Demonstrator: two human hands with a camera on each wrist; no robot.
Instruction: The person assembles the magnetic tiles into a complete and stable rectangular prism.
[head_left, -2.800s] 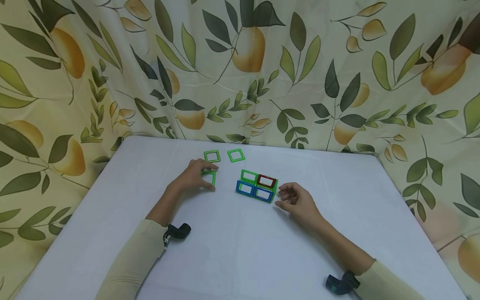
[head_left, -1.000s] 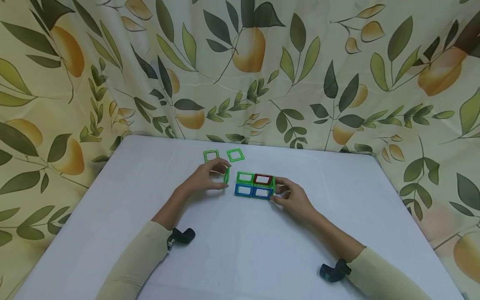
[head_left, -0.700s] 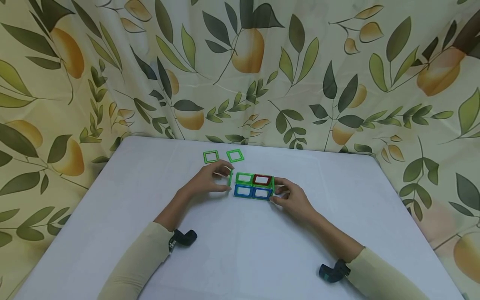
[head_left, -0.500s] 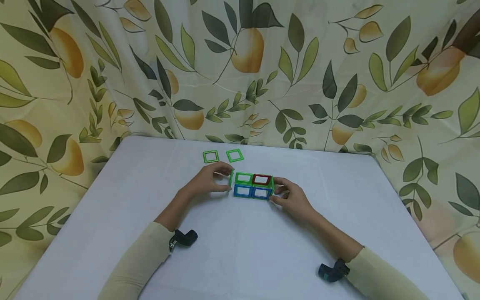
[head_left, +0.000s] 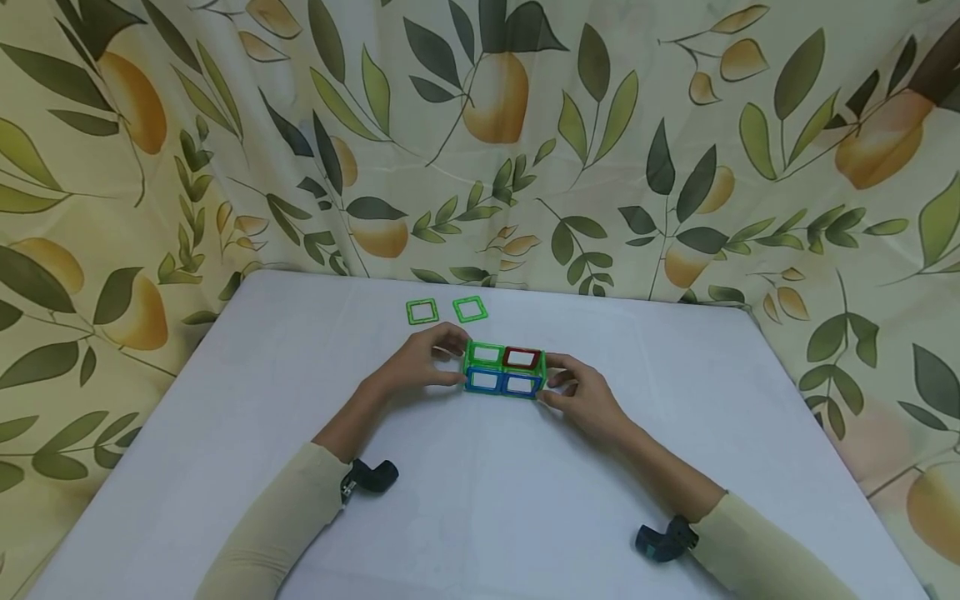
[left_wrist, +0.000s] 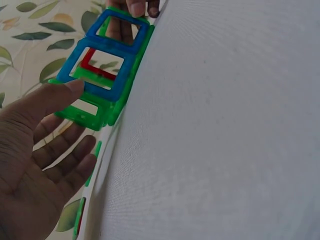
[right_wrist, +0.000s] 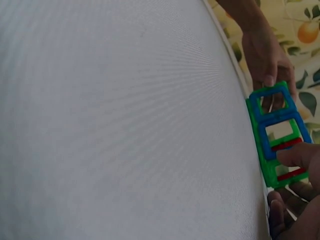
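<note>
In the head view, magnetic tiles form a small open-topped box. Two blue tiles (head_left: 503,383) make its near side, with a green tile (head_left: 487,344) and a red tile (head_left: 522,349) behind. My left hand (head_left: 420,362) holds a green end tile (left_wrist: 82,119) against the box's left end, thumb at the near edge and fingers at the far edge. On the opposite end, my right hand (head_left: 588,390) grips the box between thumb and fingers. The right wrist view shows that thumb over the blue front (right_wrist: 267,142).
Two loose square tile frames lie behind the box: one green frame (head_left: 410,314) and another green frame (head_left: 458,311). A white cloth covers the table (head_left: 480,500). A fruit-patterned curtain (head_left: 450,192) hangs along its back edge.
My left hand has picked up the green tile from the left, stood it upright and brought it right against the box. My right hand has closed onto the box's right end.
</note>
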